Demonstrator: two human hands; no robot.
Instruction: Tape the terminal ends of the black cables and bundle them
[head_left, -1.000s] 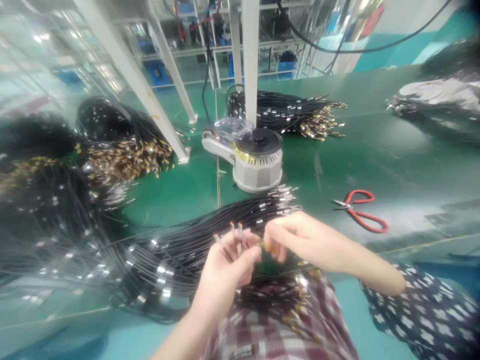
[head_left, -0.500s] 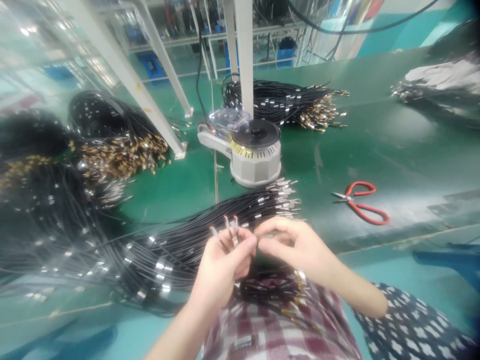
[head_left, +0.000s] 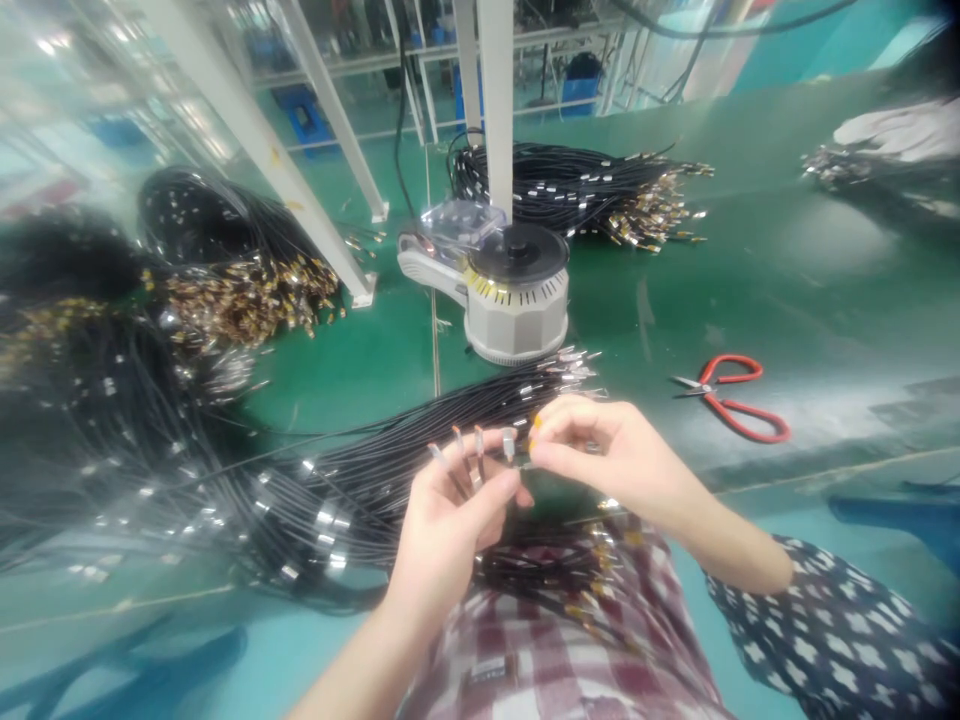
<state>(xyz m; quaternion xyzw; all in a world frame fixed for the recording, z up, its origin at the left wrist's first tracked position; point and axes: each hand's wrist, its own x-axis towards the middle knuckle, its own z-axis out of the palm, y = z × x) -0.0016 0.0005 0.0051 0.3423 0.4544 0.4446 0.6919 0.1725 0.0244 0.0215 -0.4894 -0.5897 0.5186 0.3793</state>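
My left hand (head_left: 457,510) is closed around several thin black cables, whose ends with silver-white tags (head_left: 476,455) poke up between the fingers. One tagged cable end (head_left: 508,445) stands at its fingertips. Just to the right, my right hand (head_left: 592,440) is pinched, with small yellow-orange patches at the thumb and index fingertips; what it grips is too small to make out. Behind and left of the hands lies a long bundle of black cables (head_left: 420,425) with silver tips. Below them, another cable bundle with brass-coloured ends (head_left: 600,570) rests on a checked apron (head_left: 555,660).
A round white tape dispenser (head_left: 517,315) with a black top stands beyond the hands. Red-handled snips (head_left: 709,388) lie open to the right. More cable bundles (head_left: 555,190) with brass ends sit behind and at left (head_left: 247,290). White posts (head_left: 499,110) rise from the green table (head_left: 750,260).
My right hand has moved slightly up and away from the left, opening a small gap. A tagged cable end now shows at the left fingertips. The whole view has shifted slightly.
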